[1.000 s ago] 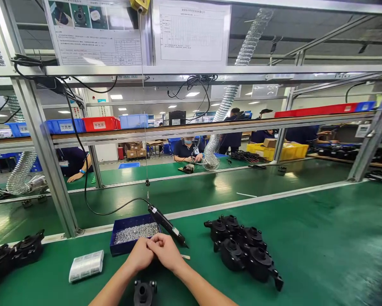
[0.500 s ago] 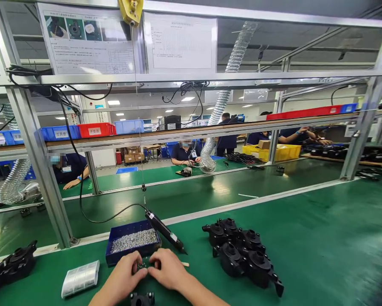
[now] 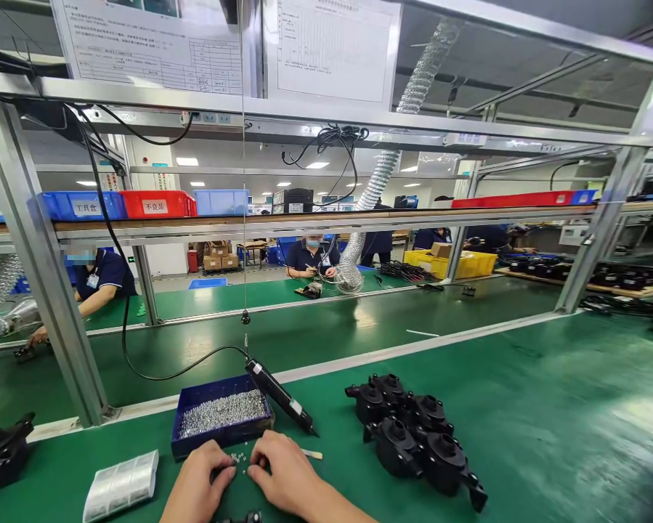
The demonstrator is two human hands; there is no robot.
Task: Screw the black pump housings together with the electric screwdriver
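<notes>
Several small shiny metal fasteners (image 3: 239, 458) lie loose on the green mat, between my hands. On their left, my left hand (image 3: 200, 481) has its thumb and forefinger drawn together; anything pinched there is too small to make out. My right hand (image 3: 287, 472) rests on the other side with fingers curled down and thumb tucked toward them, and its grip is likewise hidden. Just beyond stands a dark blue bin (image 3: 222, 438) full of the same fasteners. A black part (image 3: 253, 517) shows only its top at the bottom edge, below my hands.
A black electric screwdriver (image 3: 282, 399) hangs from a cord, its tip beside the bin. Black housings (image 3: 413, 436) are grouped to the right, with another housing (image 3: 2, 450) far left. A silvery packet (image 3: 122, 485) lies left. Co-workers sit beyond the metal frame (image 3: 67, 276).
The view has tilted down and shifted slightly. My hands have drawn apart a little, revealing more loose fasteners. A co-worker at left has reached an arm down.
</notes>
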